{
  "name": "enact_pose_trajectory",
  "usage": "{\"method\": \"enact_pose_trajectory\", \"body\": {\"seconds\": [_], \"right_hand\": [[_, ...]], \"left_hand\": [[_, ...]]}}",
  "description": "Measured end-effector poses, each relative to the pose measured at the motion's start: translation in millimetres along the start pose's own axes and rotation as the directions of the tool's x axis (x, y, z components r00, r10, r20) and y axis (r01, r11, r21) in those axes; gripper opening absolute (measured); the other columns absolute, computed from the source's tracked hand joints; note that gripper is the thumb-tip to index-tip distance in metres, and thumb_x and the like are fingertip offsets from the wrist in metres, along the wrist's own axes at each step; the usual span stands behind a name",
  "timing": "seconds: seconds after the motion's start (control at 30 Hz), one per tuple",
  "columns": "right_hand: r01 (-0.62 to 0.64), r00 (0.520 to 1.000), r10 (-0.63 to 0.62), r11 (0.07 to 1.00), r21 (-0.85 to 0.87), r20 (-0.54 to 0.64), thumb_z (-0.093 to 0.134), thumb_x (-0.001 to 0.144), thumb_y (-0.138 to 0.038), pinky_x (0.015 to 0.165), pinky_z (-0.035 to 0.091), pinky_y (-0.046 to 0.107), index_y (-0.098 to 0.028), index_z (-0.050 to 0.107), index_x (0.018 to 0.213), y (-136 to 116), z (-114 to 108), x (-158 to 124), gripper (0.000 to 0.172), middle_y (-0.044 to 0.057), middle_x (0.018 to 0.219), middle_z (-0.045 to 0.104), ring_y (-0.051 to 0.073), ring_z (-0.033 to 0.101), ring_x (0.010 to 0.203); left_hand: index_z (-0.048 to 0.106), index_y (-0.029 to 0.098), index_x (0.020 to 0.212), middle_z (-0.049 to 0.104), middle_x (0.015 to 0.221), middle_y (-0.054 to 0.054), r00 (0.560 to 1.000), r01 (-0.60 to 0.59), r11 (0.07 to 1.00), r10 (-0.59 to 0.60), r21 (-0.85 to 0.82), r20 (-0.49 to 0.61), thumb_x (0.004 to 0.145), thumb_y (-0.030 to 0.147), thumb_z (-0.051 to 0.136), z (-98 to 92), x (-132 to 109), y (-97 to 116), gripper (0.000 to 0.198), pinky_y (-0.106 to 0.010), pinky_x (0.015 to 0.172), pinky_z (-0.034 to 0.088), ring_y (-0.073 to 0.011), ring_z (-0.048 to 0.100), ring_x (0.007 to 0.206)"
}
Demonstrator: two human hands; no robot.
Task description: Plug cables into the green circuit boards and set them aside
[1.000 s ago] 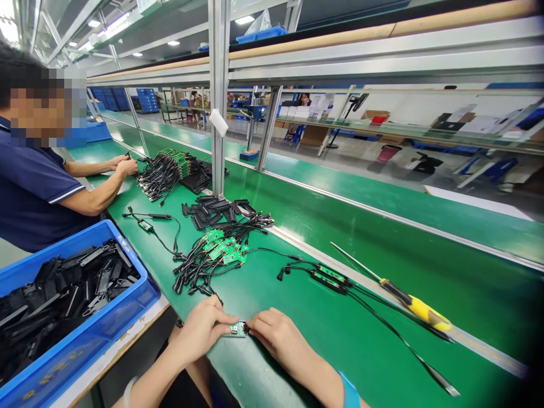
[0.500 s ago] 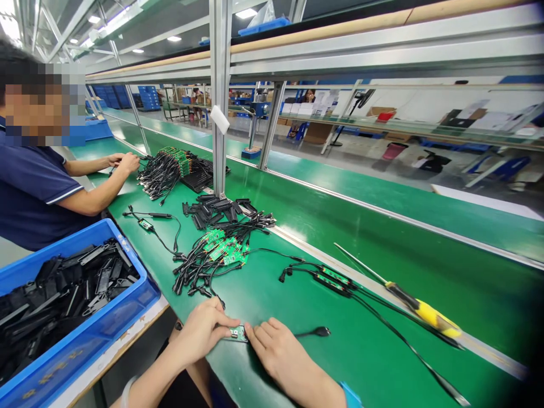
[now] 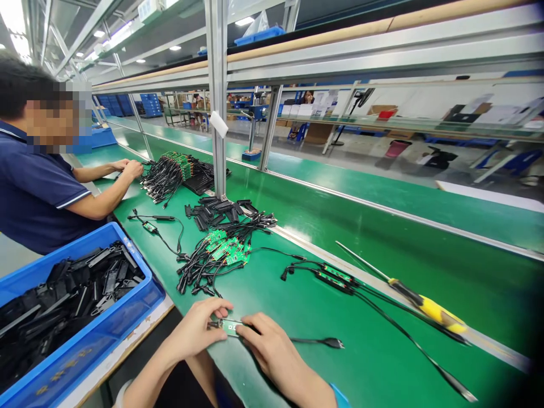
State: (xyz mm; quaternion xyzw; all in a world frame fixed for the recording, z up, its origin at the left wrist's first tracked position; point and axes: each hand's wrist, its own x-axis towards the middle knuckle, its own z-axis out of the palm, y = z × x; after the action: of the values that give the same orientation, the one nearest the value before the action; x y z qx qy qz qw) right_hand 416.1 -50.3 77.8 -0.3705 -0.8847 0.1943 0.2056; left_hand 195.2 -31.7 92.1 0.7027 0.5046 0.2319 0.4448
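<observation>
A small green circuit board with a black cable lies low over the near edge of the bench, between my two hands. My left hand curls around the board's left end, thumb below and fingers above. At the right end, the bent fingers of my right hand press on the board and partly cover it. Out from under that hand runs the cable, ending in a black plug on the bench. Just beyond my hands is a pile of wired green boards, their black cables bunched toward me.
A blue bin of black plastic casings stands at the left. Loose casings lie behind the boards. Two cased boards and a yellow-handled screwdriver lie to the right. A co-worker handles cables at far left, beside a metal post.
My hands and the board have shifted slightly left. My left fingers have spread from a pinch on the board to a looser curl around its end, and the cable plug has slid right.
</observation>
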Motion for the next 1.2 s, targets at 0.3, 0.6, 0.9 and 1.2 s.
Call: {"method": "enact_pose_trajectory", "body": {"seconds": [0.3, 0.6, 0.9, 1.2], "right_hand": [[0.047, 0.991, -0.069, 0.981, -0.19, -0.113, 0.043, 0.096, -0.018, 0.069, 0.043, 0.03, -0.021, 0.061, 0.108, 3, 11, -4, 0.022, 0.007, 0.098, 0.064, 0.019, 0.054, 0.08], [0.016, 0.992, -0.039, 0.981, -0.193, -0.116, 0.048, 0.093, -0.013, 0.069, 0.042, 0.03, -0.02, 0.062, 0.106, 1, 13, -5, 0.02, 0.006, 0.097, 0.063, 0.019, 0.053, 0.079], [0.006, 0.99, -0.035, 0.98, -0.2, -0.138, 0.052, 0.09, -0.011, 0.069, 0.041, 0.029, -0.022, 0.062, 0.106, 1, 15, -5, 0.022, 0.005, 0.097, 0.063, 0.018, 0.053, 0.079], [0.009, 0.992, -0.038, 0.973, -0.23, -0.12, 0.048, 0.093, -0.014, 0.067, 0.04, 0.03, -0.021, 0.062, 0.103, -1, 13, -3, 0.019, 0.006, 0.094, 0.063, 0.019, 0.053, 0.077]], "left_hand": [[0.075, 0.022, 0.087, 0.072, 0.08, -0.001, 0.996, -0.006, 0.992, 0.017, 0.126, -0.089, 0.082, 0.015, 0.059, -11.7, -15, -11, 0.018, -0.022, 0.066, 0.047, -0.0144, 0.065, 0.072], [0.074, 0.025, 0.1, 0.071, 0.088, -0.004, 0.975, -0.163, 0.971, 0.186, 0.175, -0.125, 0.09, 0.024, 0.054, 2.5, -21, -19, 0.022, -0.022, 0.068, 0.051, -0.0151, 0.065, 0.073], [0.074, 0.024, 0.095, 0.071, 0.082, -0.002, 0.971, -0.148, 0.964, 0.184, 0.222, -0.151, 0.085, 0.016, 0.061, 0.1, -15, -13, 0.019, -0.022, 0.069, 0.051, -0.0153, 0.065, 0.074], [0.072, 0.022, 0.091, 0.065, 0.078, -0.003, 0.886, -0.335, 0.841, 0.434, 0.424, -0.162, 0.093, 0.02, 0.05, 7.2, -15, -28, 0.021, -0.021, 0.061, 0.049, -0.0128, 0.06, 0.069]]}}
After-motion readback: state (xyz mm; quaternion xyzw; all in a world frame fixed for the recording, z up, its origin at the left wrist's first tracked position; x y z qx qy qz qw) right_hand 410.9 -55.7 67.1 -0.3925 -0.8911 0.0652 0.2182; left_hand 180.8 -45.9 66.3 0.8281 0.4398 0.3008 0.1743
